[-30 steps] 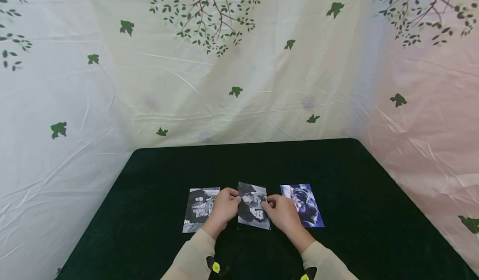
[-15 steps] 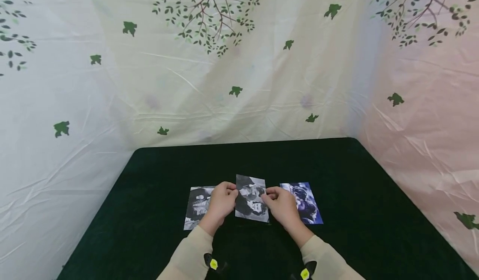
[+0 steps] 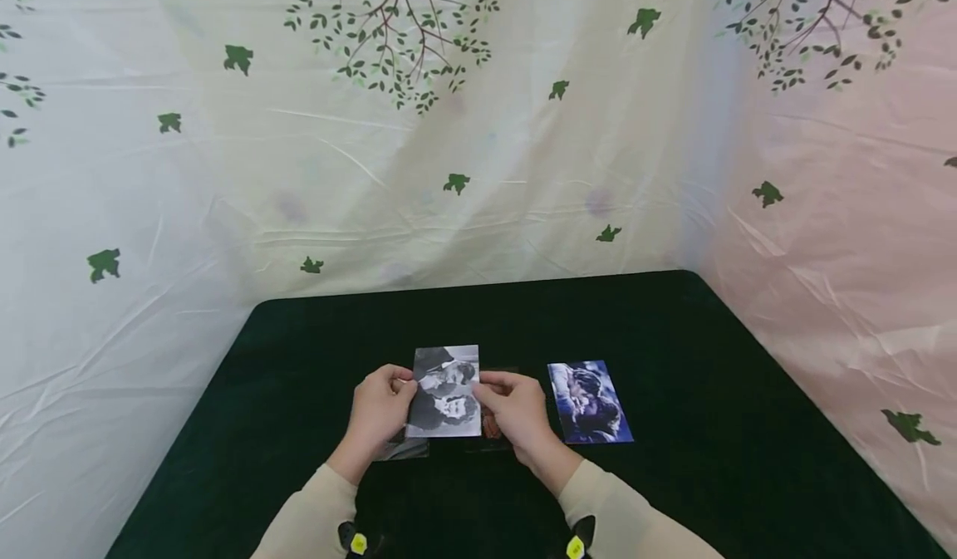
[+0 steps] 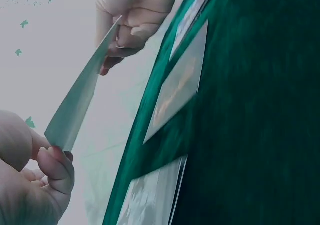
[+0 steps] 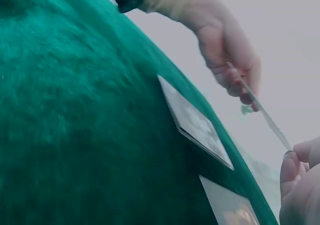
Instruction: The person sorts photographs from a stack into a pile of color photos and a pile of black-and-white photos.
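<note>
A black-and-white photo print (image 3: pixel 447 390) is held up by both hands, its picture facing the head camera. My left hand (image 3: pixel 380 408) pinches its left edge between thumb and fingers, and my right hand (image 3: pixel 525 418) pinches the right edge. Both wrist views show the print (image 4: pixel 82 92) raised off the table. Below it lies a left pile of prints (image 5: pixel 197 125), mostly covered in the head view. A middle print (image 3: pixel 491 426) with a dark, reddish-brown picture peeks out beside my right hand. To the right lies a blue-violet print (image 3: pixel 591 401).
A dark green cloth (image 3: pixel 314 335) covers the table, whose far edge has rounded corners. Behind it hangs a pale curtain (image 3: pixel 508 144) patterned with branches and green leaves. Each wrist wears a black strap with a yellow marker (image 3: pixel 359 544).
Both hands have lifted the black-and-white print from the middle and carried it left over the left pile. A reddish-brown print now shows where it lay. The view has shifted slightly.
</note>
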Demonstrator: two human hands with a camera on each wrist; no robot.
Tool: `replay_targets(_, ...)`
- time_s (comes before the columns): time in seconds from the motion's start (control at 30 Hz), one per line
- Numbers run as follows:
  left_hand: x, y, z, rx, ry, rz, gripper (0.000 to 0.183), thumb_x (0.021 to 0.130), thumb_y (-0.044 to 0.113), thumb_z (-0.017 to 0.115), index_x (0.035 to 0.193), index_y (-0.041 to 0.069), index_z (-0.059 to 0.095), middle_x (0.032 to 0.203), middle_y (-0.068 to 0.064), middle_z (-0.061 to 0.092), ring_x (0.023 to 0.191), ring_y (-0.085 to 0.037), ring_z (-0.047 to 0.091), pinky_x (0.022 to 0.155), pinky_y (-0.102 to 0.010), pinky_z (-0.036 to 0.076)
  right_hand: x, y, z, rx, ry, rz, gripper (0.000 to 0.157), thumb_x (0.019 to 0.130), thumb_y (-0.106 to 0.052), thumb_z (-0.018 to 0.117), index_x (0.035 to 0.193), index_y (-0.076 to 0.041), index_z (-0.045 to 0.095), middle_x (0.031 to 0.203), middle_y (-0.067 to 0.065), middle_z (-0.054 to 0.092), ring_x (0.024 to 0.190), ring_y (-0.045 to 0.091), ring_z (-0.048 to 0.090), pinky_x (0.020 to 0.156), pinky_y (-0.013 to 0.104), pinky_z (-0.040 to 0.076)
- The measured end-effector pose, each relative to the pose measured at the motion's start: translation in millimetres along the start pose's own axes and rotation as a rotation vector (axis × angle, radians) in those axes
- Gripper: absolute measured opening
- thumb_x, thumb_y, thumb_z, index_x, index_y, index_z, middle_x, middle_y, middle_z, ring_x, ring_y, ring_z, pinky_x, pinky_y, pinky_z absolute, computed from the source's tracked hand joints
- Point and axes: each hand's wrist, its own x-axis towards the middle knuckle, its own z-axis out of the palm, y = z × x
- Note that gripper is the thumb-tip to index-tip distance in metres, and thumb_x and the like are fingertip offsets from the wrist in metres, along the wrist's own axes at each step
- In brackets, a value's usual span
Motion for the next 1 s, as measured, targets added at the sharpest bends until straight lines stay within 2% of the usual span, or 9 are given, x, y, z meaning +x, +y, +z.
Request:
replay_targets(0.1,-0.6,-6.9,-16.8,0.047,0.024,0.009,0.016,0.093,0.014,0.062,0.106,0.006,0.065,0.084,-0.006,0.063,0.068,-0.018,0.055,0.056,-0.03,0.046,-1,-2,17.5,-0.033,0.002,-0.034,0.024,0.085,-0.02,0.074,0.108,-0.011,0.073,0.091,0.005,0.066,0.072,0.017,0.065,0.059,0.028,0.054)
replay_targets(0.2,-0.5,-14.9,-31.6,0.079,0.035,0.024,0.017,0.093,0.015,0.062,0.108,0.006,0.066,0.085,-0.006,0.062,0.069,-0.018,0.055,0.058,-0.03,0.045,-2,-4,33.4,-0.056,-0.004,-0.065,0.024,0.085,-0.019,0.074,0.107,-0.011,0.073,0.091,0.003,0.067,0.075,0.014,0.066,0.066,0.029,0.055)
replay_targets(0.27,-0.3,-21.1,-40.7,0.1,0.034,0.036,0.018,0.093,0.015,0.062,0.108,0.006,0.066,0.085,-0.006,0.062,0.069,-0.019,0.054,0.058,-0.03,0.045,-2,-5,43.5,-0.059,-0.016,-0.07,0.024,0.085,-0.018,0.074,0.108,-0.011,0.073,0.087,0.002,0.067,0.073,0.014,0.067,0.065,0.03,0.055)
replay_targets(0.47,-0.9,-40.4,-59.1,0.156,0.034,0.055,0.021,0.094,0.015,0.061,0.11,0.003,0.065,0.086,-0.007,0.061,0.071,-0.019,0.053,0.058,-0.029,0.044,0,-1,70.3,-0.063,-0.035,-0.078,0.024,0.084,-0.014,0.075,0.107,-0.008,0.073,0.079,-0.002,0.067,0.066,0.008,0.064,0.059,0.025,0.054)
replay_targets(0.6,1.6,-51.3,-61.5,0.181,0.033,0.059,0.02,0.093,0.015,0.062,0.108,0.002,0.066,0.085,-0.007,0.062,0.071,-0.018,0.053,0.059,-0.029,0.044,2,4,80.4,-0.118,-0.011,-0.088,0.025,0.082,-0.011,0.076,0.107,-0.007,0.074,0.078,-0.003,0.065,0.064,0.006,0.061,0.056,0.023,0.051)
replay_targets(0.77,9.0,-61.1,-56.8,0.181,0.025,0.072,0.02,0.091,0.014,0.065,0.105,0.001,0.068,0.086,-0.007,0.064,0.071,-0.018,0.055,0.059,-0.03,0.046,8,11,84.8,-0.262,0.031,-0.117,0.024,0.081,-0.012,0.076,0.104,-0.008,0.075,0.076,-0.008,0.065,0.065,0.004,0.057,0.056,0.022,0.047)
replay_targets(1.0,14.4,-71.5,-49.4,0.187,-0.006,0.031,0.018,0.09,0.014,0.066,0.103,0.002,0.07,0.086,-0.007,0.064,0.068,-0.016,0.057,0.056,-0.028,0.049,12,19,85.6,-0.465,0.044,-0.174,0.021,0.08,-0.015,0.076,0.1,-0.008,0.076,0.076,-0.007,0.069,0.063,0.002,0.054,0.055,0.022,0.045)
